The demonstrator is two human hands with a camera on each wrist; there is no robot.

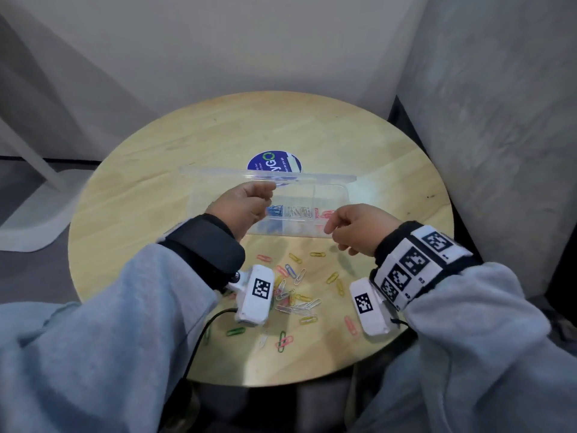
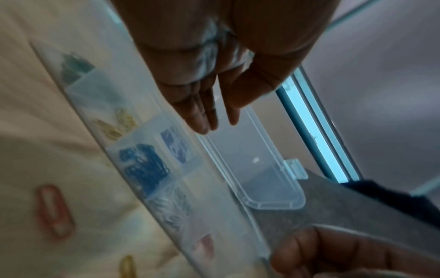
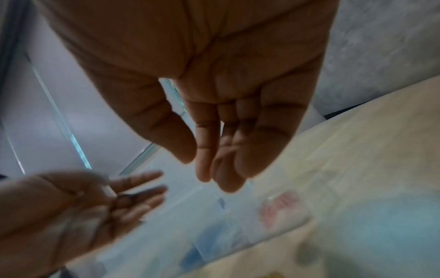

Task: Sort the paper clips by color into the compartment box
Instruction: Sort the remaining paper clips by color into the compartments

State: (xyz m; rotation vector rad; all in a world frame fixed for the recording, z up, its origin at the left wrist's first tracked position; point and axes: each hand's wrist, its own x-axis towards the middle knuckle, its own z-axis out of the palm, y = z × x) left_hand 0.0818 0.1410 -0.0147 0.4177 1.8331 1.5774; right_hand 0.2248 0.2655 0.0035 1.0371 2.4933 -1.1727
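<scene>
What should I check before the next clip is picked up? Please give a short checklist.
1. Box lid open: ok.
2. Left hand free: ok, fingers straight in the wrist view, nothing held.
3. Right hand free: ok, palm bare.
4. Loose clips on the table near the hands: ok.
5. Colours kept apart in the box: ok where visible; the red end is blurred.
</scene>
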